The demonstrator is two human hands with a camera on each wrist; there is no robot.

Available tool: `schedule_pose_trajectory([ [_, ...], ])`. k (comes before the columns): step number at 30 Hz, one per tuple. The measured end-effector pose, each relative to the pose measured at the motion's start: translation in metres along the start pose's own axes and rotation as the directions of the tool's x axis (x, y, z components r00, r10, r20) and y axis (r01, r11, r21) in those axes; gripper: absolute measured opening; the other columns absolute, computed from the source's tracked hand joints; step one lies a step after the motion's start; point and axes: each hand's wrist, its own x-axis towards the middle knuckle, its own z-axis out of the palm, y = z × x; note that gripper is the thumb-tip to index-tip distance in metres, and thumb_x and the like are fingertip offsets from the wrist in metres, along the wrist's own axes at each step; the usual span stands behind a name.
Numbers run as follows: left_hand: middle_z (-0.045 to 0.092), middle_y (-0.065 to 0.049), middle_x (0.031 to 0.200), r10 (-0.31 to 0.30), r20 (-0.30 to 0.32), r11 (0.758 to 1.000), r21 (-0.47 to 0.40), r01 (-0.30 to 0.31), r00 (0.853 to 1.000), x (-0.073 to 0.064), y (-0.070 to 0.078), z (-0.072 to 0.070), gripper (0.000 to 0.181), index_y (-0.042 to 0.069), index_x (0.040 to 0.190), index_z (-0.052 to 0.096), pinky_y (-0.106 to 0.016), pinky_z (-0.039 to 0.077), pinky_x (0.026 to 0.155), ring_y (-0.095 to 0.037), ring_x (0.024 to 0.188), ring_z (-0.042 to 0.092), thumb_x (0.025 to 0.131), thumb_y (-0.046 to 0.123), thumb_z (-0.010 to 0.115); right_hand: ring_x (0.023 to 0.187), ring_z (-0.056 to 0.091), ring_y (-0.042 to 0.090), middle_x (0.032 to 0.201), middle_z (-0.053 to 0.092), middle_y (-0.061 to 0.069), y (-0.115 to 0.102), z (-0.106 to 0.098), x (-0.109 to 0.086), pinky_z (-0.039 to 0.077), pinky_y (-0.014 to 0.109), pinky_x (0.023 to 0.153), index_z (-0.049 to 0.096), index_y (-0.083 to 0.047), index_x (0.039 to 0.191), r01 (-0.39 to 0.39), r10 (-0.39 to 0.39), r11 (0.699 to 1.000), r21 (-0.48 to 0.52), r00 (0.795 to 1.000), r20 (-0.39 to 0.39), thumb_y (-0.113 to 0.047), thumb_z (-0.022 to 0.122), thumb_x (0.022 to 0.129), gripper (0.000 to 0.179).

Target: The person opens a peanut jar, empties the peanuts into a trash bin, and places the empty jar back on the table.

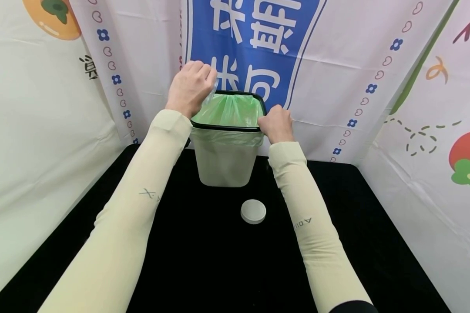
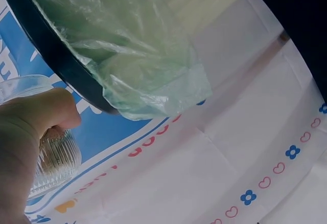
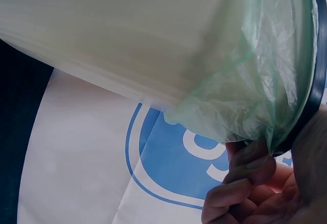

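A pale trash bin [image 1: 225,167] with a black rim [image 1: 227,128] stands towards the back of the black table, lined with a green plastic bag [image 1: 235,111] folded over its edge. Above the bin's left side, my left hand [image 1: 191,84] grips a clear ribbed jar [image 2: 61,157], mostly hidden by the hand in the head view. At the bin's right front corner my right hand [image 1: 276,123] holds the rim, its curled fingers [image 3: 250,168] touching the bag's overhang. A round white lid [image 1: 253,211] lies flat on the table in front of the bin.
The black tabletop [image 1: 215,261] reaches to a white printed cloth backdrop [image 1: 149,48] right behind the bin. More printed cloth walls [image 1: 423,165] rise at the left and right sides.
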Motion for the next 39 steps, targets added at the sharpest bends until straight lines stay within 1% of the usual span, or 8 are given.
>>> schedule_pose_trajectory([
  [8,0.068,-0.025,0.124,0.020,-0.004,1.000,-0.018,-0.021,1.000,0.0033,-0.0005,-0.0041,0.042,-0.010,0.122,0.059,-0.046,0.052,0.107,-0.040,0.114,0.062,0.083,-0.022,0.052,0.071,0.052,0.026,0.077,0.050,0.008,-0.0009,-0.0014,0.0001,0.043,0.036,0.058,0.048,-0.014,0.075,-0.008,0.008,1.000,0.006,1.000,0.003,-0.014,0.055,0.091,0.018],
  [15,0.068,-0.025,0.120,0.042,0.005,0.999,-0.005,-0.042,0.999,0.0040,-0.0007,-0.0053,0.036,-0.009,0.119,0.060,-0.047,0.053,0.105,-0.040,0.112,0.063,0.086,-0.022,0.054,0.070,0.050,0.025,0.076,0.047,0.007,-0.0016,-0.0014,-0.0005,0.042,0.035,0.058,0.048,-0.014,0.075,-0.023,0.023,1.000,0.008,1.000,0.021,-0.013,0.055,0.092,0.019],
  [18,0.068,-0.025,0.119,0.059,0.007,0.998,0.004,-0.059,0.998,0.0037,-0.0014,-0.0053,0.033,-0.009,0.118,0.061,-0.047,0.053,0.105,-0.040,0.112,0.063,0.088,-0.021,0.055,0.071,0.050,0.026,0.078,0.048,0.007,-0.0021,-0.0013,-0.0008,0.042,0.036,0.059,0.048,-0.015,0.076,-0.022,0.021,1.000,0.005,1.000,0.018,-0.013,0.055,0.092,0.018],
  [22,0.069,-0.025,0.118,0.077,-0.001,0.997,0.016,-0.077,0.997,0.0046,-0.0016,-0.0063,0.033,-0.009,0.117,0.061,-0.046,0.052,0.108,-0.040,0.113,0.064,0.087,-0.021,0.055,0.073,0.052,0.026,0.080,0.052,0.009,-0.0023,-0.0017,-0.0005,0.043,0.036,0.059,0.050,-0.014,0.078,-0.021,0.021,1.000,0.003,1.000,0.010,-0.014,0.056,0.092,0.015],
  [29,0.070,-0.025,0.116,0.091,-0.018,0.996,0.021,-0.091,0.996,0.0056,-0.0015,-0.0084,0.032,-0.008,0.116,0.062,-0.046,0.052,0.108,-0.040,0.111,0.065,0.087,-0.022,0.055,0.072,0.050,0.026,0.078,0.049,0.008,-0.0014,-0.0024,-0.0008,0.042,0.036,0.058,0.048,-0.014,0.076,-0.022,0.022,1.000,0.000,1.000,0.016,-0.013,0.055,0.091,0.017],
  [39,0.070,-0.024,0.122,0.111,0.013,0.993,0.040,-0.111,0.994,0.0054,-0.0014,-0.0059,0.040,-0.007,0.123,0.062,-0.045,0.050,0.113,-0.038,0.116,0.064,0.086,-0.023,0.057,0.067,0.048,0.024,0.074,0.045,0.006,-0.0004,-0.0018,-0.0016,0.041,0.035,0.056,0.047,-0.015,0.073,-0.024,0.024,1.000,0.010,0.999,0.025,-0.013,0.056,0.092,0.021],
])
